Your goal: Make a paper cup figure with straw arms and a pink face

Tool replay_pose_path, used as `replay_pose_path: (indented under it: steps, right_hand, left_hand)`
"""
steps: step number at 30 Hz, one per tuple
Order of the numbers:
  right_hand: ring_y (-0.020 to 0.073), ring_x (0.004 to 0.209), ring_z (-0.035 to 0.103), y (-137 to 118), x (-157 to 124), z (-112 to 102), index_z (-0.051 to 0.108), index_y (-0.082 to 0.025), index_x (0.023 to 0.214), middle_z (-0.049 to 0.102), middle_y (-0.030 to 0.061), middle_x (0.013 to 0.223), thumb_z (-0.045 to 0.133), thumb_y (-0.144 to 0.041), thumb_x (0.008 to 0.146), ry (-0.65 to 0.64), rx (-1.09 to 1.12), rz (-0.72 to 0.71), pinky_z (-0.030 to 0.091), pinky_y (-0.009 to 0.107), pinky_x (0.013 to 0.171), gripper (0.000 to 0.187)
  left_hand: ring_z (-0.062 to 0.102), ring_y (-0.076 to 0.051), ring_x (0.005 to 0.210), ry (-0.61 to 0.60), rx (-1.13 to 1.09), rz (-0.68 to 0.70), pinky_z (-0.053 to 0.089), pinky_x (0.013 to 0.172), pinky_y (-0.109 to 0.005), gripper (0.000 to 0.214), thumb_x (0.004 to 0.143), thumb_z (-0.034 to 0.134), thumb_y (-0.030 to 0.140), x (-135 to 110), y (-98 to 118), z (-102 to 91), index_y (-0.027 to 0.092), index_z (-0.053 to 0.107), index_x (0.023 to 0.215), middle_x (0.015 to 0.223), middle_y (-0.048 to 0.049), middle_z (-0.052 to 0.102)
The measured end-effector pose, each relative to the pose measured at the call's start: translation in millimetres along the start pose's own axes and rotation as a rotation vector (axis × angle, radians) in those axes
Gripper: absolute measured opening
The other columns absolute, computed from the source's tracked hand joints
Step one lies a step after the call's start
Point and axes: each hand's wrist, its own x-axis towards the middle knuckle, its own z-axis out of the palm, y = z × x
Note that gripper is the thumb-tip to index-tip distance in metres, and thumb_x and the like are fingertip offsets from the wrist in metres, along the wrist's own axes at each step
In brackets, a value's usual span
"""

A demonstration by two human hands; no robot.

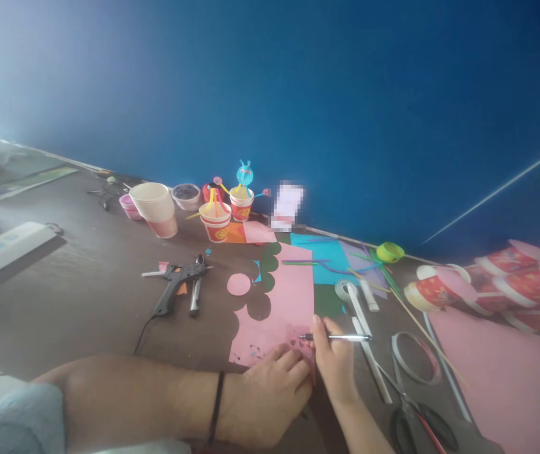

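A silver-and-black pen (345, 338) is pinched between the fingers of my right hand (333, 362). Its tip points left, close to small dark drawn marks on a pink sheet of paper (293, 296). My left hand (279, 391) lies on the lower edge of that sheet, palm down, fingers slightly bent and holding nothing. Scalloped cut-outs run along the sheet's left side, and a loose pink paper circle (239, 284) lies beside it. I cannot make out exactly what the marks show.
A glue gun (179, 284) lies left of the paper. Stacked paper cups (156, 208) and decorated cups (215, 221) stand behind. Scissors (409, 403), a tape roll (416, 358) and a pink sheet (506, 378) are at right. A power strip (9, 252) is far left.
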Motion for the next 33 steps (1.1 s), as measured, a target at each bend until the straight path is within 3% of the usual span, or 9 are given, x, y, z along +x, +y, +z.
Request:
replay_pose_path:
  steps: [10,18,22,28,30,33]
  right_hand:
    - [0.0132,0.048,0.056,-5.0,-0.1,-3.8,0.046,-0.021,0.062,0.054,-0.0025,0.05,0.043,-0.048,0.089,-0.018,0.07,0.028,0.042,0.021,0.05,0.038]
    - [0.0127,0.049,0.053,2.2,0.0,0.9,0.046,-0.021,0.062,0.054,-0.002,0.051,0.043,-0.048,0.089,0.005,-0.017,-0.046,0.04,0.022,0.051,0.038]
    - [0.0131,0.048,0.054,-0.9,1.6,-2.1,0.048,-0.021,0.062,0.055,-0.0019,0.051,0.046,-0.05,0.087,0.007,0.115,0.047,0.042,0.022,0.05,0.038]
    - [0.011,0.042,0.047,-4.8,-0.7,-16.9,0.045,-0.022,0.061,0.045,-0.0063,0.044,0.04,-0.047,0.091,0.143,0.33,0.11,0.04,0.022,0.047,0.039]
    - [0.0109,0.045,0.048,-5.4,-1.9,-25.1,0.047,-0.021,0.064,0.046,-0.0062,0.047,0.041,-0.046,0.091,0.096,0.279,0.093,0.04,0.022,0.05,0.037]
    - [0.013,0.057,0.056,-7.1,-1.2,-35.4,0.055,-0.02,0.07,0.057,-0.003,0.059,0.051,-0.045,0.086,-0.127,0.142,0.022,0.042,0.023,0.059,0.029]
  left_hand:
    - [0.046,-0.024,0.092,0.006,0.009,0.005,0.037,0.087,-0.039,0.035,0.075,0.054,0.032,0.3,0.2,3.4,0.011,0.055,0.103,0.1,-0.0105,0.051]
    - [0.047,-0.023,0.091,-0.006,-0.012,0.006,0.037,0.087,-0.038,0.034,0.075,0.056,0.031,0.4,-0.3,-2.4,0.011,0.055,0.101,0.098,-0.0099,0.051]
    - [0.047,-0.024,0.093,-0.001,-0.009,0.013,0.038,0.087,-0.039,0.035,0.075,0.055,0.03,-0.1,-0.4,0.5,0.01,0.054,0.104,0.1,-0.0111,0.052]
    - [0.045,-0.025,0.105,-0.038,-0.025,-0.021,0.037,0.091,-0.038,0.043,0.077,0.053,0.033,-0.5,-0.2,-1.4,0.011,0.051,0.113,0.116,-0.0138,0.049]
    - [0.047,-0.025,0.103,-0.034,-0.017,-0.014,0.037,0.091,-0.038,0.041,0.08,0.05,0.034,-0.9,-0.5,-2.6,0.01,0.052,0.113,0.117,-0.0143,0.05]
    - [0.049,-0.025,0.1,-0.011,-0.003,0.037,0.036,0.092,-0.041,0.038,0.082,0.047,0.031,-1.5,-1.3,-1.0,0.01,0.053,0.113,0.111,-0.0142,0.055]
